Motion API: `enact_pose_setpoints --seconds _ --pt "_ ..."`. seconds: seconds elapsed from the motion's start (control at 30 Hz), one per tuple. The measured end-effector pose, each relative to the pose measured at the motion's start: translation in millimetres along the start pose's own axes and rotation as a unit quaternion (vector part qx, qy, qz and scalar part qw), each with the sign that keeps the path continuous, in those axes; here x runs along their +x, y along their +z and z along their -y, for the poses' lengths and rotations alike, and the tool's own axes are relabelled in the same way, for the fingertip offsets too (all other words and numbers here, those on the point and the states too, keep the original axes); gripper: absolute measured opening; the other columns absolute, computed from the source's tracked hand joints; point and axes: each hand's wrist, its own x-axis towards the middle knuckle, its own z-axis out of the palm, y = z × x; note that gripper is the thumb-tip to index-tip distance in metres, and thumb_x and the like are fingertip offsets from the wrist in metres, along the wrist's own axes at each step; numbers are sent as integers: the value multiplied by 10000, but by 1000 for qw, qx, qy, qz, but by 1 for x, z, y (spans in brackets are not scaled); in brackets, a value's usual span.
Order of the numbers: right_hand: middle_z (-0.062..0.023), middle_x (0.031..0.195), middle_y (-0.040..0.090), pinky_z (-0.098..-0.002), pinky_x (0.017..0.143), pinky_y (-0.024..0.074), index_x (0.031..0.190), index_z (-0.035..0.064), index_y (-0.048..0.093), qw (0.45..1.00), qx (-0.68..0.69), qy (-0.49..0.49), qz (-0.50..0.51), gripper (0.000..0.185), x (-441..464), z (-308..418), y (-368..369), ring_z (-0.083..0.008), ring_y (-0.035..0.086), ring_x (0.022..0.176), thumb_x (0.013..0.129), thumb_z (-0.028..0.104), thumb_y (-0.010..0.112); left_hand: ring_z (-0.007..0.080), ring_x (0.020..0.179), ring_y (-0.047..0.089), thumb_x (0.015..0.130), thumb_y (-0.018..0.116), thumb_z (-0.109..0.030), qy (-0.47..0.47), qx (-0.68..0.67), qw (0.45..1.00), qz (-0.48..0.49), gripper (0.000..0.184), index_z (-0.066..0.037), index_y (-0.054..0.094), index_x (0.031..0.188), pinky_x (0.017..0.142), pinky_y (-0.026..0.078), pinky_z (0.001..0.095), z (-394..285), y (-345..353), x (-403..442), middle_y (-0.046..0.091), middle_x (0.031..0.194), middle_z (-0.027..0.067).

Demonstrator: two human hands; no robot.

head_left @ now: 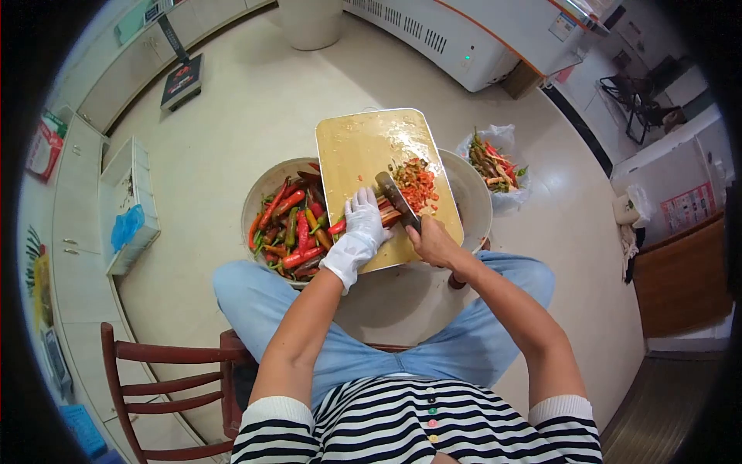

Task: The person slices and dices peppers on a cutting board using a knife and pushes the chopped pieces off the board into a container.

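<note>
by the clock of the cutting board [346, 147]: at 9, one basin [246, 216] of whole peppers [301, 226]; at 7, one gloved left hand [362, 233], half-curled, pinning red pepper strips [392, 215] by the centre, fingertips best tucked clear of the blade. just right, one knife [399, 203]; at 3, one chopped heap [418, 185]; at 5, one bare right hand [434, 243], closed round the knife's handle, strokes best short and even.

1. White-gloved left hand [361, 230], fingers holding long red peppers [389, 215] down on a yellow rectangular board [352, 147].
2. Bare right hand [434, 244], fingers around a dark broad-bladed knife [399, 203], right of the gloved fingers.
3. Chopped red-and-green pepper pieces [418, 184], beyond the right fingers.
4. Round pale basin [246, 207] of whole peppers [289, 236], left of the gloved fingers.
</note>
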Motion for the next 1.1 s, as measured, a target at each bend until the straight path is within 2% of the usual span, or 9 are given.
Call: enact_pose_setpoints --seconds 0.13,0.2,0.33,0.5,0.63,0.73,0.83,1.03,1.1 --pt "-344 728 562 -477 664 460 837 -127 507 998 6 29 50 326 -1 9 -14 -473 582 742 860 196 543 319 1296 248 651 739 -426 17 9 1000 -1 945 25 263 1332 1060 188 489 4 8 6 320 1338 166" --pt "-343 707 559 -475 637 459 834 -136 496 997 -40 -56 -36 328 -13 10 -15 -477 579 717 858 187 543 295 1293 263 694 701 -425 -16 36 999 15 876 -17 284 1347 1054 191 494 3 13 9 298 1375 131" --pt "-347 708 557 -480 648 455 835 -144 485 998 -22 -46 -26 329 -38 30 -30 -480 575 715 858 180 541 303 1295 266 726 666 -414 -17 44 999 22 822 -35 288 1351 1044 191 520 2 13 8 298 1379 131" --pt "-353 730 557 -475 671 461 839 -144 487 998 -47 -14 26 326 -37 20 -24 -470 584 744 861 177 537 321 1312 254 813 535 -252 -24 33 999 -1 624 -46 296 1351 1045 179 537 -1 15 5 289 1394 129" --pt "-357 758 560 -469 682 465 844 -141 500 997 -65 -14 51 329 -21 25 -30 -476 582 762 863 185 538 320 1339 212 815 488 -195 -31 5 999 41 608 -53 283 1370 1062 152 533 -2 12 6 247 1431 129" --pt "-357 802 565 -472 714 458 849 -137 511 993 -41 41 99 335 -6 31 -21 -478 578 795 863 196 539 323 1360 168 810 496 -201 -36 16 998 40 640 -41 264 1385 1074 125 531 -4 15 5 199 1461 133" --pt "-357 778 561 -486 692 452 865 -141 487 998 -55 -42 4 356 6 9 6 -484 573 786 856 208 553 325 1365 154 805 501 -205 -41 31 997 58 670 -27 239 1395 1075 120 530 -3 10 4 181 1469 138" --pt "-356 738 555 -487 661 452 844 -127 477 998 -26 -56 -32 324 -21 14 -9 -493 569 733 847 186 559 320 1368 142 800 534 -253 -35 23 998 43 700 -9 238 1386 1076 122 526 0 22 7 190 1457 152" --pt "-354 732 555 -484 656 454 843 -128 478 998 -27 -49 -17 319 -32 24 -20 -490 571 726 847 182 556 313 1363 129 759 607 -340 -40 15 998 34 808 -9 214 1382 1070 125 531 -1 24 7 180 1451 153"
